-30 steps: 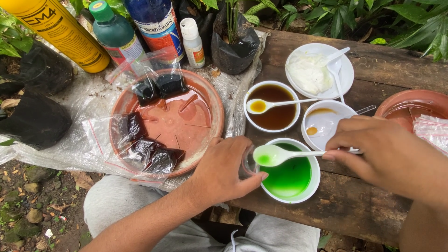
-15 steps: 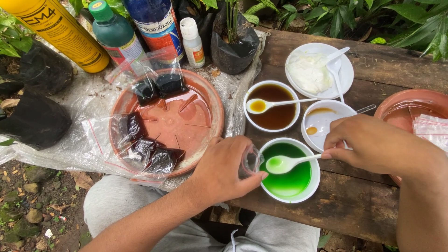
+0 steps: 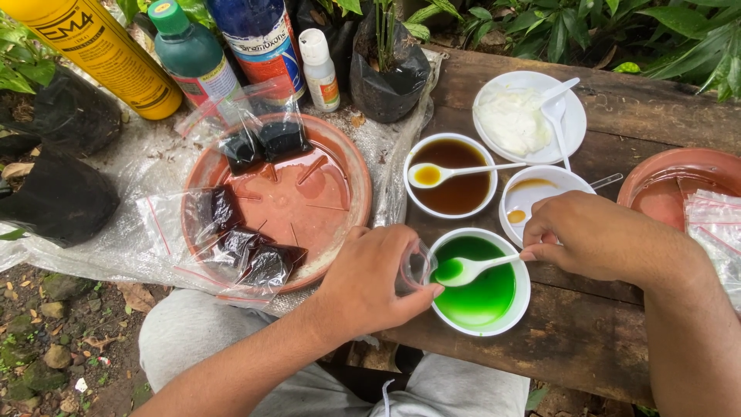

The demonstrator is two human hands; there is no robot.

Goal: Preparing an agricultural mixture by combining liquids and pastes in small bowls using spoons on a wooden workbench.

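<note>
My left hand grips a small clear plastic bag, held open beside a white bowl of green liquid. My right hand holds the handle of a white spoon. The spoon's bowl is full of green liquid and sits at the bag's mouth, over the left rim of the green bowl. A white bowl of brown liquid with its own spoon stands just behind. To the right of it is a nearly empty white bowl, partly under my right hand.
A terracotta dish on the left holds several small bags of dark liquid. Bottles and a black plant bag stand behind it. A white plate of white paste sits at the back. Another terracotta dish and empty bags lie right.
My right hand has swung the spoon of green liquid leftward and lower, from above the green bowl to the mouth of the bag. The left hand has barely moved.
</note>
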